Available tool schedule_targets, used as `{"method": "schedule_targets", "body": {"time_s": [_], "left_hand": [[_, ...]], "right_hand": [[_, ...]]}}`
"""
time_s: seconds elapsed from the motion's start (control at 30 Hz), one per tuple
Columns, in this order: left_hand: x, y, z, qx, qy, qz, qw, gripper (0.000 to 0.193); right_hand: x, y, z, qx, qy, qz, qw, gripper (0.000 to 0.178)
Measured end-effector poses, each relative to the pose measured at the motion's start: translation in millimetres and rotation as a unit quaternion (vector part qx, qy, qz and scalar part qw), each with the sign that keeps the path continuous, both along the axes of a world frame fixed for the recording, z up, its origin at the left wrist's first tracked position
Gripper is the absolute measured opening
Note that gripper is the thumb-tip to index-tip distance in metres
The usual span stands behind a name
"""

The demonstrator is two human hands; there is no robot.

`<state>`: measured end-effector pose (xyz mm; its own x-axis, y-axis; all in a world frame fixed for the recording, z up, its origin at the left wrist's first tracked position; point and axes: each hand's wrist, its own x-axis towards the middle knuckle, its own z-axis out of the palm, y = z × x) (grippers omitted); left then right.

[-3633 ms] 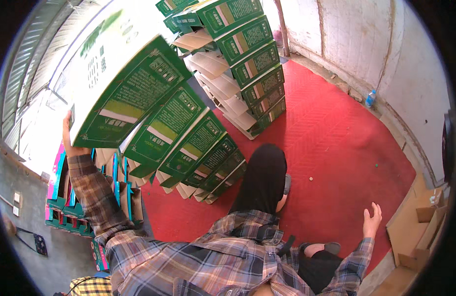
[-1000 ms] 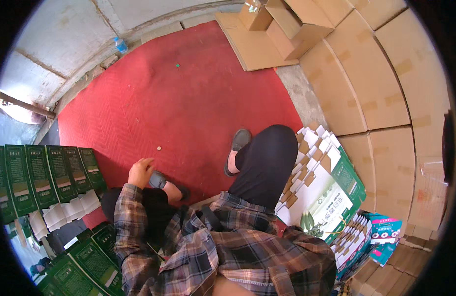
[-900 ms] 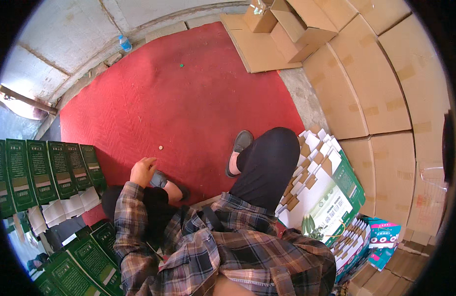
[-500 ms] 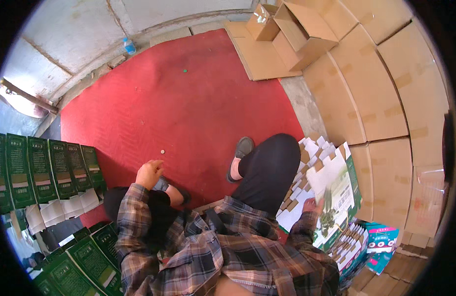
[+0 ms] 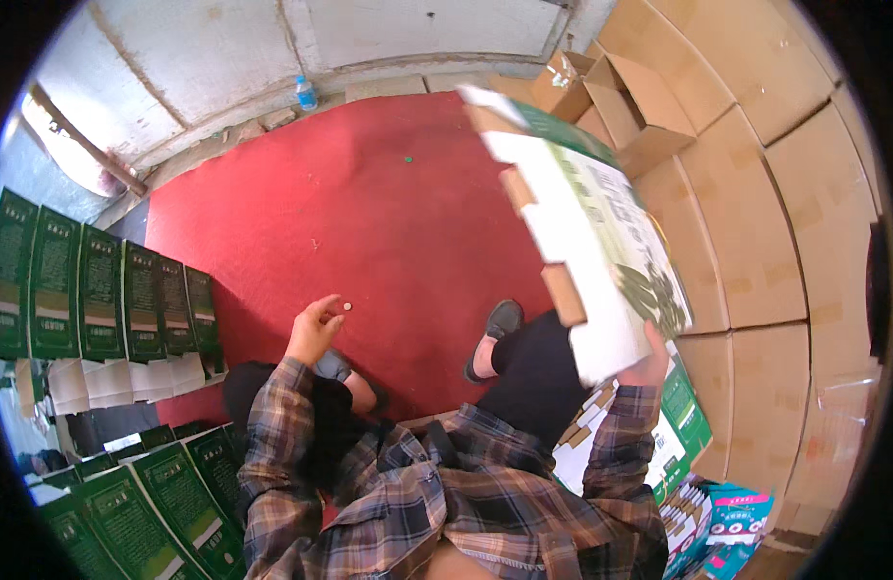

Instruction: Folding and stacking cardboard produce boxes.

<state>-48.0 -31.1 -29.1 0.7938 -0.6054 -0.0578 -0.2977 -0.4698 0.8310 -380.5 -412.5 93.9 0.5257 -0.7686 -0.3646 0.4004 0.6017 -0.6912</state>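
My right hand [image 5: 648, 360] grips the lower edge of a flattened carton [image 5: 606, 217], holding it raised and tilted above my right knee. The carton is white with green printing and a picture of leaves, and brown tabs stick out along its left side. Below it, beside my right thigh, lies a stack of similar flattened cartons [image 5: 686, 411], partly covered by my right forearm. Over my left foot hovers my left hand [image 5: 314, 332], fingers apart and nothing in them.
Standing green cartons [image 5: 100, 290] line the left, with more green cartons [image 5: 161, 503] below. Brown boxes [image 5: 732, 217] are piled along the right, and an open brown box [image 5: 635, 106] sits at the back. A plastic bottle [image 5: 305, 94] stands by the wall. Red matting [image 5: 369, 222] covers the floor.
My right hand has lifted a flattened carton off the stack, up and forward. My left hand has shifted slightly right and its fingers have spread. The whole view has tilted a little.
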Motion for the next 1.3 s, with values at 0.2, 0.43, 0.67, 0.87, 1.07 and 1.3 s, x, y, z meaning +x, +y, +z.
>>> {"method": "schedule_targets", "body": {"time_s": [0.2,0.43,0.67,0.87,1.07,1.3], "left_hand": [[21,18,27,-0.337,0.194,0.227,0.893,0.048],[58,56,50,-0.536,0.51,0.161,0.653,0.049],[39,59,20,-0.386,0.086,0.21,0.894,0.025],[30,40,13,-0.359,0.156,0.209,0.896,0.027],[30,34,20,-0.412,0.323,0.269,0.808,0.036],[21,41,3,-0.334,0.285,0.171,0.882,0.037]], "right_hand": [[63,23,35,0.005,0.052,0.225,0.973,0.056],[135,16,13,-0.085,0.156,0.39,0.903,0.045],[194,-62,-83,-0.059,0.141,0.245,0.957,0.055],[227,-31,-78,-0.187,0.17,0.171,0.952,0.07],[225,-29,-67,-0.209,0.218,0.203,0.931,0.057],[230,-25,-66,-0.234,0.207,0.302,0.9,0.044]]}}
